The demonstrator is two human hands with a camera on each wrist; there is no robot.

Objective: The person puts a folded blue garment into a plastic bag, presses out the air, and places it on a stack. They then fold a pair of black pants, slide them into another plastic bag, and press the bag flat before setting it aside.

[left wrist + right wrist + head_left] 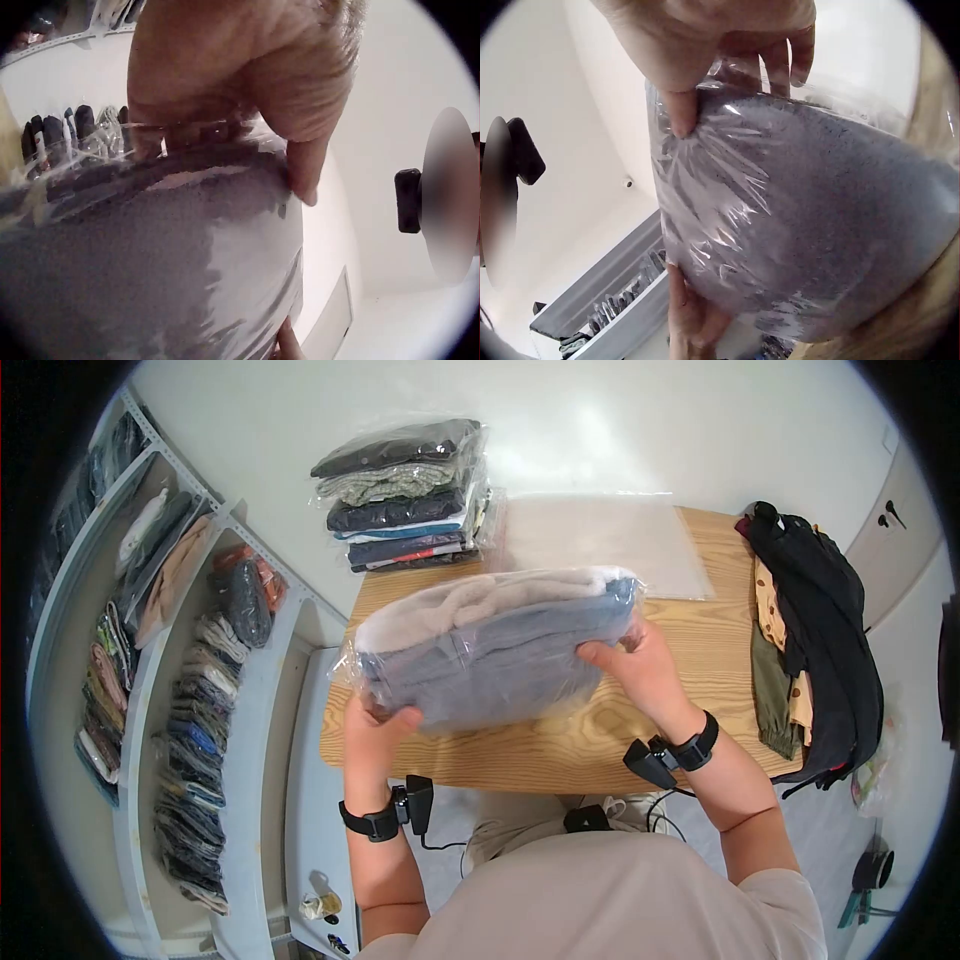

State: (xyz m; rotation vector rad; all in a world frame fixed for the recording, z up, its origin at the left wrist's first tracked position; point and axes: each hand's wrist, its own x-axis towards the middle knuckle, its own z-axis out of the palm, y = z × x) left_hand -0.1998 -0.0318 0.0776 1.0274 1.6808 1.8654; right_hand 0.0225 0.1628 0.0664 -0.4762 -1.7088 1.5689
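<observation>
Both hands hold up a clear plastic bag (480, 650) with a folded blue-grey garment in it, pale fleece along its far edge. The left hand (378, 735) grips its near left corner, thumb on top. At the right end, the right hand (650, 670) pinches the bag with its thumb over the face. In the left wrist view the left hand (240, 75) has its fingers behind the bagged garment (150, 262). From the right wrist, the right hand (712, 52) presses a thumb into the creased plastic (720, 187), other fingers behind.
A stack of bagged garments (400, 510) stands at the table's back left. Flat clear bags (600, 545) lie at the back of the wooden table (700, 660). Dark, tan and olive clothes (815, 630) lie along the right edge. Shelves (140, 760) of bagged clothes fill the left side.
</observation>
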